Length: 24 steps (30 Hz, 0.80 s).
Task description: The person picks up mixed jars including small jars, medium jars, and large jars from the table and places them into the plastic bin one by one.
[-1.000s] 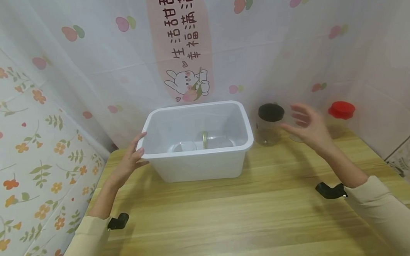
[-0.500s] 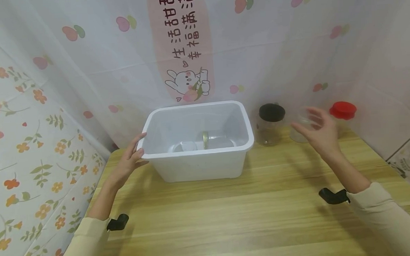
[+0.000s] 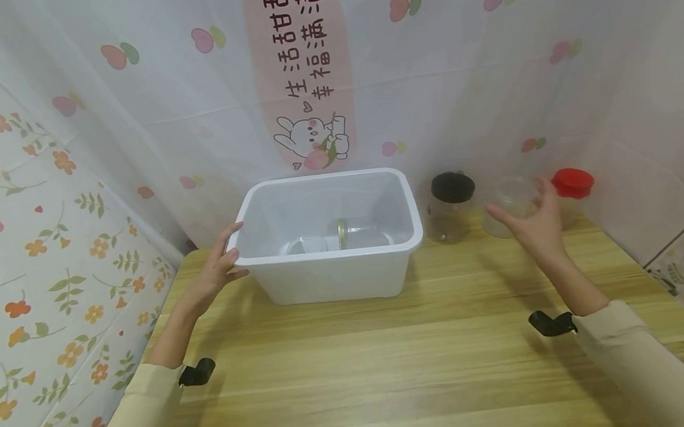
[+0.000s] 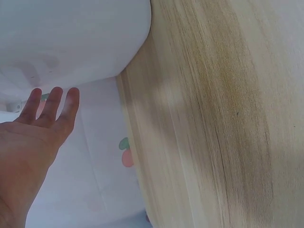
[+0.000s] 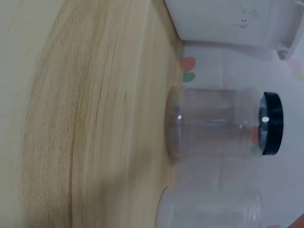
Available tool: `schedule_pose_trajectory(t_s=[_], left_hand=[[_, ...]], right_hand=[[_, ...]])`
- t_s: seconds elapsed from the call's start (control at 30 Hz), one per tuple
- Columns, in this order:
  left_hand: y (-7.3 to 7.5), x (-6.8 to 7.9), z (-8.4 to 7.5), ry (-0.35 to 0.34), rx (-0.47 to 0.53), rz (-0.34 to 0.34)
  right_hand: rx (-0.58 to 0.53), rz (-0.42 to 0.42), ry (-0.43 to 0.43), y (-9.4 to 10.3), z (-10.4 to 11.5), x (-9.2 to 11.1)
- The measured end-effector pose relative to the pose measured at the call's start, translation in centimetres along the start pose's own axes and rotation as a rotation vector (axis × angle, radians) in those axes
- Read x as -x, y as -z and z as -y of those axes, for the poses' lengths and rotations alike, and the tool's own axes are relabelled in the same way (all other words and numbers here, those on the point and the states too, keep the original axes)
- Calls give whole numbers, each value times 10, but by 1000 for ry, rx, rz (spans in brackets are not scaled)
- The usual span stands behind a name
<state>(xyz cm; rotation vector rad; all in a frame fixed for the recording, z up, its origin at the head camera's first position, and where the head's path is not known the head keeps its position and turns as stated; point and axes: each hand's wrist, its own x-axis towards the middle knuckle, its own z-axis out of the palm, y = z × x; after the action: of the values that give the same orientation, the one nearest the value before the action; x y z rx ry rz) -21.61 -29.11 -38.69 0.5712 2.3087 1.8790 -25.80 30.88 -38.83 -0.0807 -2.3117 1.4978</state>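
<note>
One clear jar (image 3: 512,195) sits right of our tub (image 3: 334,278); left hand (image 3: 208,277) grips the tub's edge, right hand (image 3: 539,230) spread, table (image 3: 350,368) in front.

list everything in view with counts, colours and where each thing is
wooden table: 1, yellowish, foreground
tub: 1, white, on the table, left of centre
gold-lidded jar: 1, clear, lying in the tub
transparent item: at least 1, clear, in the tub, left
black-lidded jar: 1, clear, upright, right of the tub
frosted jar: 1, whitish, right of the black-lidded jar
red-lidded jar: 1, red lid, furthest right
printed curtain: 1, white and pink, behind
floral coverings: 2, white, left side and right edge
wrist mounts: 2, black, one per wrist
sleeves: 2, cream, one per forearm
left grip: 1, bare, at the tub's left rim
right grip: 1, bare, spread at the frosted jar
</note>
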Motion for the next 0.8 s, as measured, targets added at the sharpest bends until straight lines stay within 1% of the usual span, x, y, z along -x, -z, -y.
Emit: schedule_pose_trajectory(t_s=[0.3,0.43,0.67,0.8], left_hand=[[1,-1,3,5,1,6],[1,-1,3,5,1,0],[1,-2,2,1,7,7],[1,-3,1,-4,12,16]], right_hand=[[-52,-31,-112,-6,-17,-18],[-55,-57,-133,-10,-27,-28],[8,-95,-151,-12,-40,-43],[-2,-112,-160,-12,-44,-50]])
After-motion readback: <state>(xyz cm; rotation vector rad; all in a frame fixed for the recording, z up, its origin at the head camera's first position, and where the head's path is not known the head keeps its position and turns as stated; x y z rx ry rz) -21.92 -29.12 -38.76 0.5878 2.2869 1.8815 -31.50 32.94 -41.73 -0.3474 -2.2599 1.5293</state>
